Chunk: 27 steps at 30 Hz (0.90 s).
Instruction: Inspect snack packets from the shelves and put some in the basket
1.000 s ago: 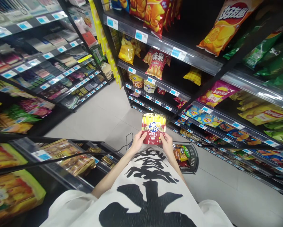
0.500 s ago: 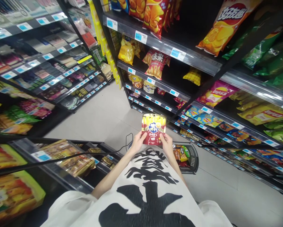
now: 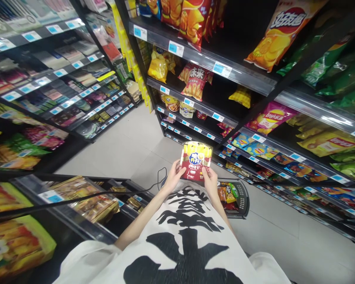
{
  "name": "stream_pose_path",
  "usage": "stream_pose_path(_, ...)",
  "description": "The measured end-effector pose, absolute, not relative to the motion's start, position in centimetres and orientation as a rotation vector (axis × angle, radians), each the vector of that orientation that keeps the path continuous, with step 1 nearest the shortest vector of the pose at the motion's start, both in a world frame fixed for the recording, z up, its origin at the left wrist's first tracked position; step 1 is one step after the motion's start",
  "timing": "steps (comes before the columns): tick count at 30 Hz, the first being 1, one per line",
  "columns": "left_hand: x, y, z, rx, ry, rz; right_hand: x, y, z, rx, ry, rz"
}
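Observation:
A red and yellow snack bag [image 3: 195, 159] with a picture of fries along its top is held upright in front of my chest. My left hand [image 3: 175, 176] pinches its lower left edge, thumb on the front. On the lower right edge, my right hand [image 3: 210, 178] grips it the same way. The fingers behind the bag are hidden. Below and to the right, partly behind my right arm, a dark shopping basket [image 3: 243, 199] stands on the floor with snack packs [image 3: 228, 192] inside.
Tall shelves [image 3: 242, 81] of chip bags run along the right. Another rack [image 3: 61, 104] of packaged goods stands at the left. Close on my left is a low shelf with boxed snacks [image 3: 82, 193]. A black cable [image 3: 106, 192] crosses there. Grey floor [image 3: 130, 138] lies between.
Both hands have shifted the snack bag slightly to the right, and it tilts a little. The basket and shelves stay the same.

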<state>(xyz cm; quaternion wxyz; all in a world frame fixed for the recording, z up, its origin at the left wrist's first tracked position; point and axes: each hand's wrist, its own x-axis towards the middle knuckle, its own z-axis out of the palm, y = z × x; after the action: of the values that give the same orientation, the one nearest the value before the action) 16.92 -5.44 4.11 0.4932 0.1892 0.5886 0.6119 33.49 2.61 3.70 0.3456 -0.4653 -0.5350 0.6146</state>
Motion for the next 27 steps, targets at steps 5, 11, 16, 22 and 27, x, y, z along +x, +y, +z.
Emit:
stream_pose_path(5,16.6,-5.7,3.9,0.664,1.514,1.494,33.3,2.3,4.3,-1.290,-1.511,1.407)
stream_pose_path(11,16.8,-6.0,4.6,0.676,1.334,1.511,33.0,1.6,6.9,-0.996,-1.742,1.423)
stream_pose_path(16,17.2,-6.4,4.9,0.400,0.866,1.529,32.6,1.1,8.8,-0.559,-2.081,1.184)
stream_pose_path(22,17.2,-6.9,6.3,0.164,0.593,1.478,31.9,0.9,8.2,-0.400,-2.144,0.997)
stream_pose_path(27,16.9,-7.0,6.6,0.037,0.332,1.519,31.8,1.1,7.9,-0.307,-2.213,0.877)
